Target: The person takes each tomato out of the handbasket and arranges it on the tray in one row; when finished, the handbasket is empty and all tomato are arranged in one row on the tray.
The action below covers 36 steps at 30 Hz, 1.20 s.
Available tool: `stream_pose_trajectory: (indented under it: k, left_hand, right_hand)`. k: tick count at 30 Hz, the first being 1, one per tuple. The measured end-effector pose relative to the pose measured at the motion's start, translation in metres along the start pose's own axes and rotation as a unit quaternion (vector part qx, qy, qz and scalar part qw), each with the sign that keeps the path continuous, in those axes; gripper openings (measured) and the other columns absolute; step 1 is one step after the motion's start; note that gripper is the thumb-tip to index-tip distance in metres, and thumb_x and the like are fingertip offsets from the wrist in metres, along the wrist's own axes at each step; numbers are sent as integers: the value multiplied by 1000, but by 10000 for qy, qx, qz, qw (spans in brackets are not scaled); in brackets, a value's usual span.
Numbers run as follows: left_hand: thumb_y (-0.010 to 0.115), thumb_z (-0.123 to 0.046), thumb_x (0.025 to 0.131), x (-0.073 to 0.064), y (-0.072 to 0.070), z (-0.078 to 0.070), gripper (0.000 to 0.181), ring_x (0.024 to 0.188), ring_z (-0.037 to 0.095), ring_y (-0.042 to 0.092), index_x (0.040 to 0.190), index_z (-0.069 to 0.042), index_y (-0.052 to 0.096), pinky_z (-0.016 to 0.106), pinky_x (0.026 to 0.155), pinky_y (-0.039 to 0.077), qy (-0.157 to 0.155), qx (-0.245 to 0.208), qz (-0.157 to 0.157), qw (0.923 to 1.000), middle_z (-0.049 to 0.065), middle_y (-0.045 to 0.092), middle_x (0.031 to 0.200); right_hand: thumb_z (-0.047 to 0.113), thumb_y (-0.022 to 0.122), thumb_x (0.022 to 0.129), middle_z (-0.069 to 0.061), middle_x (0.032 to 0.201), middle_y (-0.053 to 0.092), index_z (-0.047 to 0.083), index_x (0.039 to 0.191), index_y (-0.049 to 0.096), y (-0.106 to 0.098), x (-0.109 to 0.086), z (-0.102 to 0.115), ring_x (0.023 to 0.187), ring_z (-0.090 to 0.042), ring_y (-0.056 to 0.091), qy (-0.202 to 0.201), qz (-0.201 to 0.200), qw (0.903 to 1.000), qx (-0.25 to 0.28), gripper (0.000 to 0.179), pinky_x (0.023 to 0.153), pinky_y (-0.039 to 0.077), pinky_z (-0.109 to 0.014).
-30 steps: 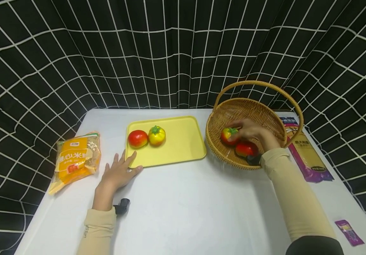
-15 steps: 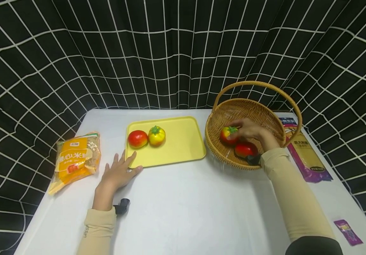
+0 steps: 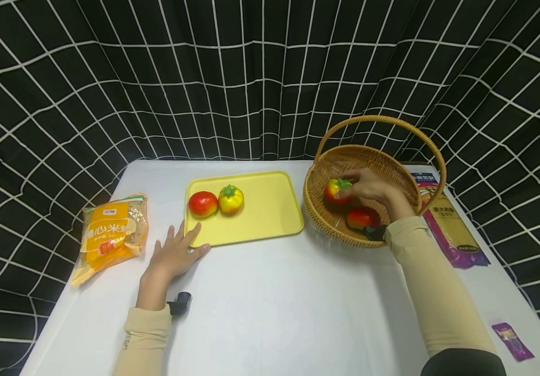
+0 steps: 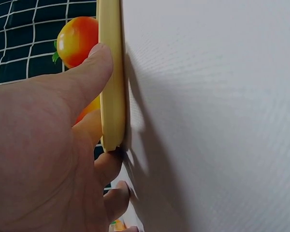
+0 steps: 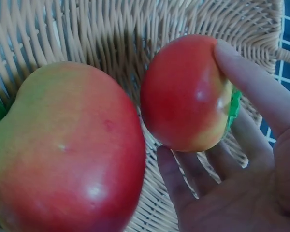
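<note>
My right hand (image 3: 368,189) is inside a wicker basket (image 3: 314,206) and grips a red-and-yellow tomato (image 3: 333,191) with a green leafy top. In the right wrist view the thumb lies on one side of the tomato (image 5: 183,92) and the fingers curl under the other. Beside it in the basket lies a red-green mango (image 5: 72,154). My left hand (image 3: 171,258), fingers spread, rests at the near left corner of a yellow tray (image 3: 265,209); its thumb touches the tray's rim (image 4: 112,96). On the tray sit a red mango (image 3: 202,204) and a yellow tomato (image 3: 231,201).
An orange-labelled grain bag (image 3: 112,232) lies left of the tray. To the right of the basket is a purple-and-yellow packet (image 3: 455,230), with a small purple sachet (image 3: 513,340) nearer the front. The basket's tall handle (image 3: 383,119) arches above the right hand. A black grid curtain (image 3: 251,78) surrounds the table.
The right hand has settled around the tomato in the basket and shifted it slightly away from the mango. The basket handle has tipped back a little. The left hand stays in place.
</note>
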State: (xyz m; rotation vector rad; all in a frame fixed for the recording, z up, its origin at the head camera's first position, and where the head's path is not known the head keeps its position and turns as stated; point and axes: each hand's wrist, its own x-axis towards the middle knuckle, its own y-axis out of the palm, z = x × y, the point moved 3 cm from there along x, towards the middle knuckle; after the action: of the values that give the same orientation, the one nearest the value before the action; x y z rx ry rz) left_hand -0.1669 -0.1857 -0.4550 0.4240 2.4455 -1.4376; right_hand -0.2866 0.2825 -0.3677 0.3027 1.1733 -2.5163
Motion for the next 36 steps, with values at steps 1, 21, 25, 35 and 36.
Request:
stream_pose_trajectory:
  k: [1, 21, 25, 35, 36]
  left_hand:
    - [49, -62, 106, 0, 0, -1, 83, 162, 52, -10, 171, -17, 22, 75, 126, -9, -3, 13, 6, 10000, 23, -3, 178]
    - [47, -61, 107, -2, 0, -2, 82, 161, 54, -10, 171, -16, 21, 77, 125, -8, 9, 119, 68, 9999, 25, -3, 177]
    - [47, -61, 107, -2, 0, -2, 83, 161, 54, -10, 171, -16, 20, 77, 125, -9, -5, 109, 79, 9999, 24, -4, 177]
    - [45, -62, 107, 0, 0, -2, 83, 161, 53, -12, 171, -17, 17, 76, 125, -10, -8, 151, 133, 9998, 24, -6, 177]
    - [45, -62, 107, 0, 0, -2, 83, 161, 53, -12, 171, -17, 18, 76, 125, -10, -5, 148, 136, 9998, 24, -6, 177]
  right_hand:
    - [30, 80, 95, -26, 157, 51, 12, 154, 56, -1, -1, 1, 141, -44, 46, -37, -57, 10000, -36, 67, 121, 39, -65]
    - [32, 81, 93, -18, 157, 50, 20, 154, 58, -15, -16, 28, 142, -40, 42, -106, -574, 9970, 507, 66, 123, 34, -65]
    - [36, 82, 92, -15, 159, 48, 24, 153, 59, -18, -20, 36, 141, -38, 41, -151, -641, 9969, 423, 66, 121, 38, -62]
    - [31, 83, 93, -10, 157, 53, 21, 150, 62, -17, -31, 65, 141, -32, 45, -620, -767, 9941, 445, 61, 121, 41, -56]
    - [30, 82, 94, -11, 156, 55, 20, 150, 62, -16, -32, 68, 140, -32, 45, -675, -760, 9938, 442, 60, 121, 41, -56]
